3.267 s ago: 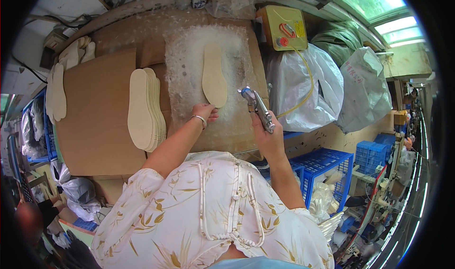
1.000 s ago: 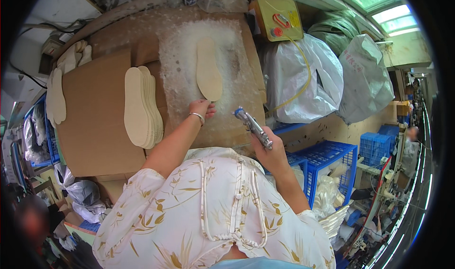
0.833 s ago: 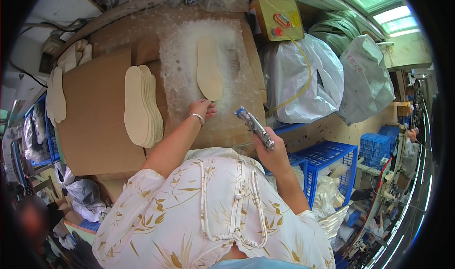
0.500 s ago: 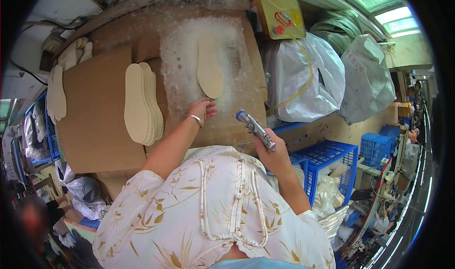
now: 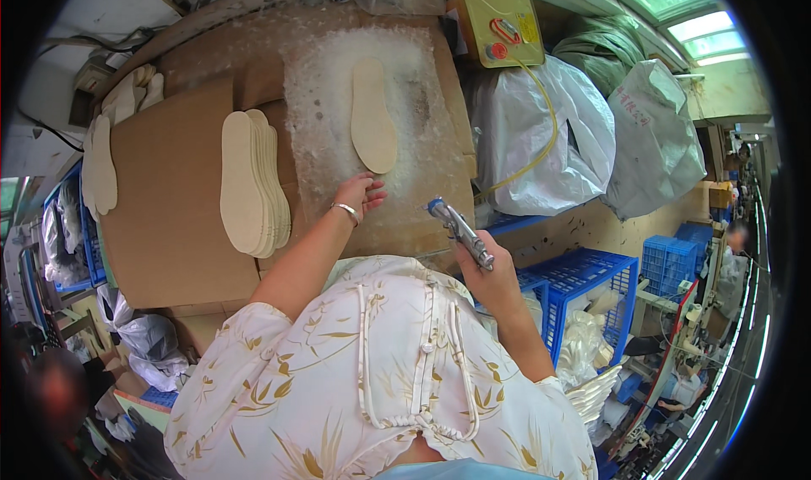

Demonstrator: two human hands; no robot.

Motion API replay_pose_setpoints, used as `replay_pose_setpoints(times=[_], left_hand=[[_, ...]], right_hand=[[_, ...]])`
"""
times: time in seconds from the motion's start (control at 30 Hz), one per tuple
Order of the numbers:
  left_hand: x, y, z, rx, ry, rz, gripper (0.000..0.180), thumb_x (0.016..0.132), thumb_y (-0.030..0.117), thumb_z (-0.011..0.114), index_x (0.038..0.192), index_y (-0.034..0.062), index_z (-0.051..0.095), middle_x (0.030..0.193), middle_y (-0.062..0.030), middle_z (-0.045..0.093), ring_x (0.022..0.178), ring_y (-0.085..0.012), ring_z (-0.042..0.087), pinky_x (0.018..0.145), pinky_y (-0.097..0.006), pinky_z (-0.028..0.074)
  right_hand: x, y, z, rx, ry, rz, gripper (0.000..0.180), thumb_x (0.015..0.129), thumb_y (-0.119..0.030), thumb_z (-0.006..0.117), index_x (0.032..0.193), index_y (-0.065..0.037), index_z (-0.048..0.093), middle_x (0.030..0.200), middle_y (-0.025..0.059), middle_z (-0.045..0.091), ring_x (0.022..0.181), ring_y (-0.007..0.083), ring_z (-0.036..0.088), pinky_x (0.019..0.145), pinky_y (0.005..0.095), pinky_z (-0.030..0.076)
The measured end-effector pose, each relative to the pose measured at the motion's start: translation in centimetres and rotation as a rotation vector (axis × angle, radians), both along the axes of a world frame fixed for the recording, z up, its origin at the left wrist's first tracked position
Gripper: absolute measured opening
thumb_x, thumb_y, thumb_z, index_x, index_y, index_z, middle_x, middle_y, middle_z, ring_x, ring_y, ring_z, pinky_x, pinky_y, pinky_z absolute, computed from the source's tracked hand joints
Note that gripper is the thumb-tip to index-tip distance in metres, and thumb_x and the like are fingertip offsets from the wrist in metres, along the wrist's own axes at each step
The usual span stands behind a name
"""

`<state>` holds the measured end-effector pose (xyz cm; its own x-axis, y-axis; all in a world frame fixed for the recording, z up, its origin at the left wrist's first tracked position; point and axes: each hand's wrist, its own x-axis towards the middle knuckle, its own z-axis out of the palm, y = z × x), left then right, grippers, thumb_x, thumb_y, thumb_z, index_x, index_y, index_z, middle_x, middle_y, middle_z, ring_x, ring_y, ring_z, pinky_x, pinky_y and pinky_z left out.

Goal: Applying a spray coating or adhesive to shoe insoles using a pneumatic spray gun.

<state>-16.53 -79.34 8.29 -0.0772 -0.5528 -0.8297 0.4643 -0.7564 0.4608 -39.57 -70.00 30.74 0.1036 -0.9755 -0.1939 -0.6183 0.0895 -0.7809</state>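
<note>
One cream insole (image 5: 373,117) lies flat on a whitish, residue-covered patch (image 5: 325,155) of the cardboard. My left hand (image 5: 361,196) is by its near end, fingers apart and holding nothing; whether the fingertips touch the insole I cannot tell. In my right hand (image 5: 492,270) is a metal spray gun (image 5: 460,231) with a blue tip, angled up and to the left over the near right side of the cardboard. A stack of several cream insoles (image 5: 252,184) rests on brown cardboard to the left of my left hand.
More insoles (image 5: 103,166) lie at the far left. A yellow can (image 5: 498,28) with a yellow hose (image 5: 549,133) stands back right, beside white sacks (image 5: 541,142). Blue crates (image 5: 583,286) are at my right. People sit at the lower left and far right edges.
The spray gun in my right hand has shifted slightly to the right. My left hand and the insole stay nearly where they were.
</note>
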Motion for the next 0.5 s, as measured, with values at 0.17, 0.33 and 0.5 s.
replay_pose_setpoints(times=[0.17,0.33,0.5], left_hand=[[0.1,-0.1,-0.1,0.003,0.004,-0.009,0.031,0.092,0.01,0.046,0.123,0.0064,0.046,0.104,-0.0119,0.063,0.082,-0.0233,0.066,0.064,-0.031,0.057],[0.2,-0.1,-0.1,-0.018,0.012,-0.014,0.029,0.092,0.01,0.046,0.121,0.0067,0.047,0.103,-0.0114,0.063,0.081,-0.0228,0.066,0.063,-0.031,0.057],[0.2,-0.2,-0.1,0.0,0.007,-0.009,0.027,0.092,0.012,0.047,0.118,0.0074,0.048,0.102,-0.011,0.063,0.081,-0.0224,0.066,0.063,-0.03,0.057]], right_hand=[[0.1,0.4,0.3,0.04,-0.01,-0.005,0.015,0.086,-0.013,0.066,0.094,-0.004,0.057,0.069,0.0168,0.06,0.06,0.0346,0.059,0.056,0.035,0.045],[0.3,0.5,0.0,0.016,-0.004,0.027,0.016,0.085,-0.015,0.066,0.093,-0.005,0.057,0.068,0.0169,0.06,0.062,0.0362,0.059,0.056,0.0368,0.046],[0.2,-0.9,-0.4,-0.022,0.028,-0.003,0.017,0.086,-0.016,0.066,0.092,-0.004,0.056,0.068,0.0168,0.06,0.062,0.0368,0.059,0.054,0.0378,0.045]])
